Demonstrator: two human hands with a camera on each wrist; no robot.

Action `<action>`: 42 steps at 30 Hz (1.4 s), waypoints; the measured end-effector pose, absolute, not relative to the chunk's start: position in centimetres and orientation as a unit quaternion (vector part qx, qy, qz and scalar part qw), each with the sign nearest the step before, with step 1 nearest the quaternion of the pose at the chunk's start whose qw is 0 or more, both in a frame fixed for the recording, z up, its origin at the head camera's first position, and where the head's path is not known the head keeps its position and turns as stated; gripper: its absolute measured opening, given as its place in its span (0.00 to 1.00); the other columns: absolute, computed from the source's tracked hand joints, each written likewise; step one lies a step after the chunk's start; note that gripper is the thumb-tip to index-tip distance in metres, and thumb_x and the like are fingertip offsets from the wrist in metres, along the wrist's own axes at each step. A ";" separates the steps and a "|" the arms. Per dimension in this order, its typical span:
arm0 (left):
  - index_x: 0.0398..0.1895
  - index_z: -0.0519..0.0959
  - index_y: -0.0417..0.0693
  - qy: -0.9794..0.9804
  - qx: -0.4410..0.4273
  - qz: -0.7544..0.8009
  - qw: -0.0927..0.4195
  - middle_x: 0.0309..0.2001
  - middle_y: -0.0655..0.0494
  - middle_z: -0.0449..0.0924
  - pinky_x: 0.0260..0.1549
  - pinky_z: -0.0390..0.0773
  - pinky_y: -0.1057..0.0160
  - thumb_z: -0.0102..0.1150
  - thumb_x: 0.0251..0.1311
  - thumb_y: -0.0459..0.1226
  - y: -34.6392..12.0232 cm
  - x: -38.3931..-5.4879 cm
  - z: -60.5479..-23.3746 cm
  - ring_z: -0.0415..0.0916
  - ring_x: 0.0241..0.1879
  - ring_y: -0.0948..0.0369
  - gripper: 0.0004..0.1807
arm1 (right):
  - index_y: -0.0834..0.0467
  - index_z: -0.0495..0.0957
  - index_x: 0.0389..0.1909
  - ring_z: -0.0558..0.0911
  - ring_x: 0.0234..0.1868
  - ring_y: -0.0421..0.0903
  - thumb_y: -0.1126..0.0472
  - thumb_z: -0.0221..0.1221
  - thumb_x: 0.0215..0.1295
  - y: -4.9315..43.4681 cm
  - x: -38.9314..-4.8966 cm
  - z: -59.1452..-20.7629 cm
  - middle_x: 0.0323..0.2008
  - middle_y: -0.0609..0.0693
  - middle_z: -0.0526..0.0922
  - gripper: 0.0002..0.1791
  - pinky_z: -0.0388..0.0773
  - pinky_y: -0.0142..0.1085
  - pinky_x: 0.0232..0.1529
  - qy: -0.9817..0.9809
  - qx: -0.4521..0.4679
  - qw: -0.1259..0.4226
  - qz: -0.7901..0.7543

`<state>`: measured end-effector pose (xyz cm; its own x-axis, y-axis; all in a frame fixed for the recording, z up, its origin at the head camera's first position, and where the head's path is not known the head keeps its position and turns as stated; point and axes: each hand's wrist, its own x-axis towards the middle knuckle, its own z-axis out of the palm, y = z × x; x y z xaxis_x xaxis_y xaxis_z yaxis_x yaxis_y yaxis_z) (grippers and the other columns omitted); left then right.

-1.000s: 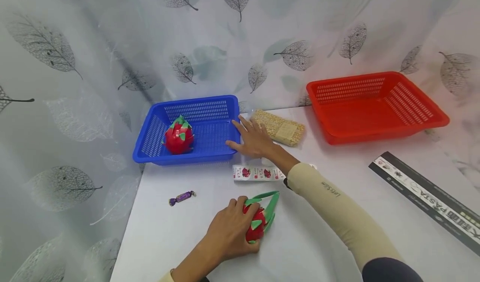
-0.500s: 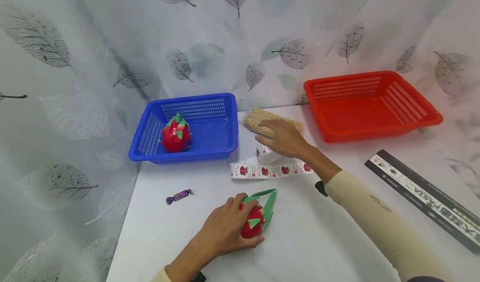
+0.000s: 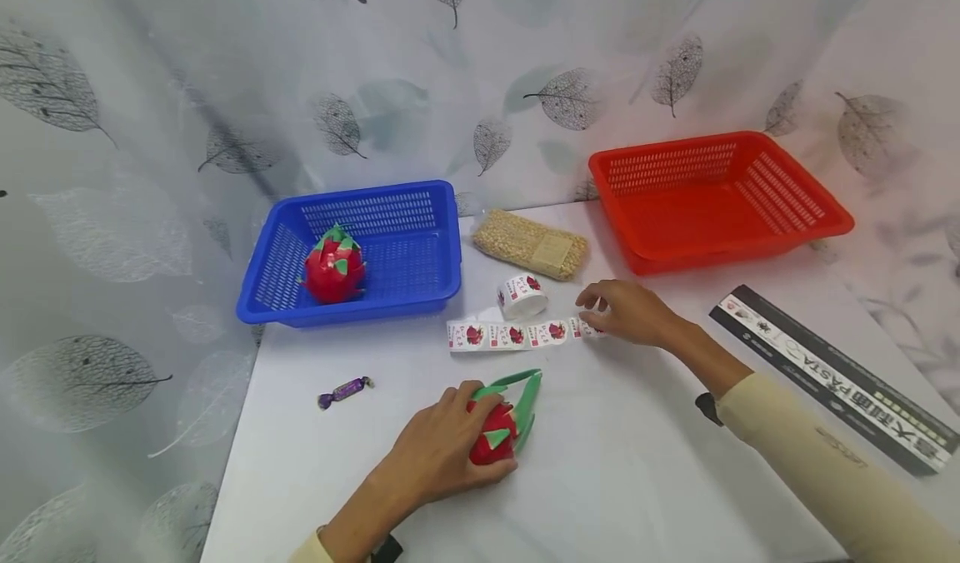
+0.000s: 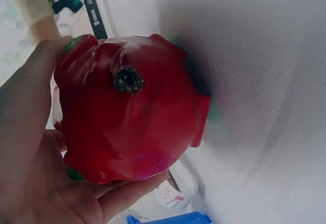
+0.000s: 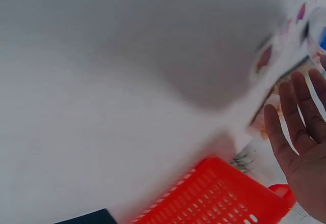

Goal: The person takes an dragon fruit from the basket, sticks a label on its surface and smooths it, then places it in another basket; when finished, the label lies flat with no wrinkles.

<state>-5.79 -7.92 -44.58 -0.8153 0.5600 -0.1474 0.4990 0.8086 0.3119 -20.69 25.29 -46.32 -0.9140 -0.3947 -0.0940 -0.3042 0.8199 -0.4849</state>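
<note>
Right hand (image 3: 626, 311): moved from beside the blue basket (image 3: 360, 306), past the label roll (image 3: 522, 296), to the right end of the label strip (image 3: 513, 336); fingers loosely apart, holding nothing, contact uncertain; roll now uncovered, strip end partly hidden. Left hand (image 3: 442, 442): fingers still curled round one dragon fruit (image 3: 489, 446), at the counter (image 3: 600, 480), nearer the person than the strip. Second dragon fruit (image 3: 335, 271): inside blue basket. Roll and strip: between held fruit and grain bag (image 3: 517, 242). Also: wrapped candy (image 3: 345, 392), red basket (image 3: 712, 251), pasta box (image 3: 832, 380).
</note>
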 end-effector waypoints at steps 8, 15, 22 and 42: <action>0.74 0.74 0.58 0.943 0.267 0.166 0.108 0.69 0.50 0.74 0.55 0.86 0.48 0.60 0.66 0.70 -8.2 -7.5 -43.1 0.76 0.62 0.54 0.41 | 0.56 0.89 0.48 0.81 0.41 0.45 0.59 0.72 0.65 25.4 -20.5 -48.1 0.38 0.47 0.86 0.12 0.85 0.38 0.43 0.947 -0.209 0.100 -0.223; 0.70 0.77 0.51 0.933 0.316 0.157 0.066 0.69 0.50 0.78 0.66 0.79 0.47 0.60 0.76 0.48 -7.5 -13.9 -41.6 0.74 0.70 0.51 0.24 | 0.54 0.90 0.49 0.80 0.50 0.48 0.60 0.74 0.64 25.1 -20.9 -48.9 0.47 0.50 0.87 0.13 0.86 0.42 0.50 0.952 -0.211 0.074 -0.208; 0.68 0.80 0.44 0.886 0.446 0.084 0.091 0.67 0.47 0.80 0.73 0.72 0.50 0.56 0.79 0.36 -5.5 -18.5 -43.3 0.74 0.71 0.51 0.19 | 0.53 0.90 0.51 0.79 0.51 0.48 0.60 0.73 0.64 25.2 -21.5 -49.2 0.49 0.51 0.87 0.14 0.85 0.42 0.49 0.952 -0.217 0.075 -0.202; 0.78 0.71 0.55 0.858 0.485 -0.019 0.165 0.77 0.57 0.71 0.75 0.68 0.47 0.59 0.76 0.35 -3.4 -20.1 -46.4 0.64 0.78 0.53 0.29 | 0.49 0.90 0.49 0.82 0.50 0.48 0.57 0.75 0.64 25.3 -22.6 -48.4 0.47 0.48 0.88 0.14 0.85 0.41 0.48 0.941 -0.289 0.101 -0.141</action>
